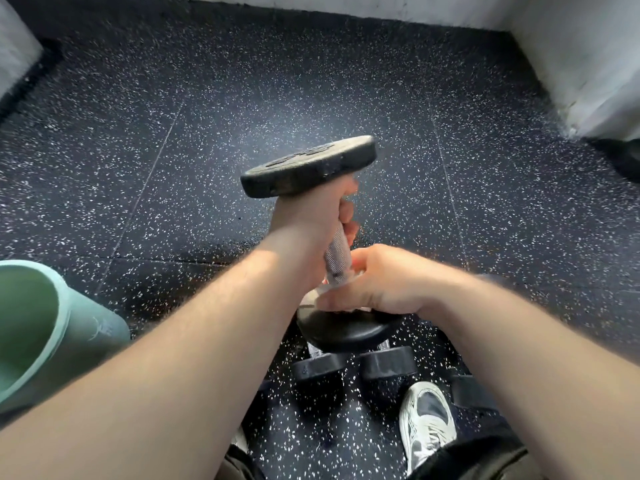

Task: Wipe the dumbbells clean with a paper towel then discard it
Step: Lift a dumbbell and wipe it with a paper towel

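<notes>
Head view: dumbbell (336, 252) upright, long axis near-vertical

Black speckled rubber floor (207, 133); a mint-green bin (41, 327) at eight o'clock, a white wall (588, 64) at two, a grey-white shoe (427, 420) at five.

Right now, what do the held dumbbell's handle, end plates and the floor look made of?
Handle: bare metal, probably steel; silvery, knurled cross-hatch. End plates: matte black, rubber or coated iron, can't tell which; dull sheen, scuffed rim. Floor: likely rubber tiles; black with white flecks, visible seams.
</notes>
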A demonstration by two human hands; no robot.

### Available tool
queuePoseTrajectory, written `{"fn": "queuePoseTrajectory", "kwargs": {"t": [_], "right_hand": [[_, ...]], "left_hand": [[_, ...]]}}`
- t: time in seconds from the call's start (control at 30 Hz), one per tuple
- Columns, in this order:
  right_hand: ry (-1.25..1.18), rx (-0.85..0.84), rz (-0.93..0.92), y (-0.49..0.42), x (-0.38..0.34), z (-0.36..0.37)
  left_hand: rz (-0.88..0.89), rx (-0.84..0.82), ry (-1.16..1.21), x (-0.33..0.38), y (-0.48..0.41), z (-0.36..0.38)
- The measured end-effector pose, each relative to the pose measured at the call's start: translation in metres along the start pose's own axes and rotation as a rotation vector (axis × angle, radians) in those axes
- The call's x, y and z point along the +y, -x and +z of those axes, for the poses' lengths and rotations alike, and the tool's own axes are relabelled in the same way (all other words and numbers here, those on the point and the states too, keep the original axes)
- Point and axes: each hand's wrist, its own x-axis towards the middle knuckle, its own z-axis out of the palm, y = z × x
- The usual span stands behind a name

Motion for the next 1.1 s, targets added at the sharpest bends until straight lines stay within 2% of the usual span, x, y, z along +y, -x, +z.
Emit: {"fn": "queuePoseTrajectory", "kwargs": {"t": [0.13, 0.3, 0.43, 0.53, 0.77, 0.87, 1.1], "right_hand": [[0.096, 0.101, 0.068, -0.006, -0.002, 0.015], [0.081, 0.167, 0.091, -0.011, -0.005, 0.019], [0.083, 0.202, 0.078, -0.007, -0.010, 0.011], [0.042, 0.156, 0.020, -0.003, -0.008, 0.006], [0.017, -0.081, -0.048, 0.003, -0.004, -0.003], [-0.124, -0.134, -0.072, 0.004, 0.001, -0.009], [-0.102, -0.012, -0.084, 0.000, 0.007, -0.009]], "left_hand": [[-0.045, 0.034, 0.035, -0.002, 0.000, 0.000], [0.034, -0.014, -0.037, -0.008, 0.001, 0.004], [0.033, -0.047, -0.008, -0.005, 0.001, 0.005], [0.037, -0.022, -0.006, -0.006, 0.002, 0.006], [-0.011, 0.068, 0.011, -0.009, -0.003, 0.003], [-0.006, 0.081, 0.037, -0.007, -0.005, 0.003], [0.013, 0.124, 0.076, -0.002, -0.007, 0.001]]}}
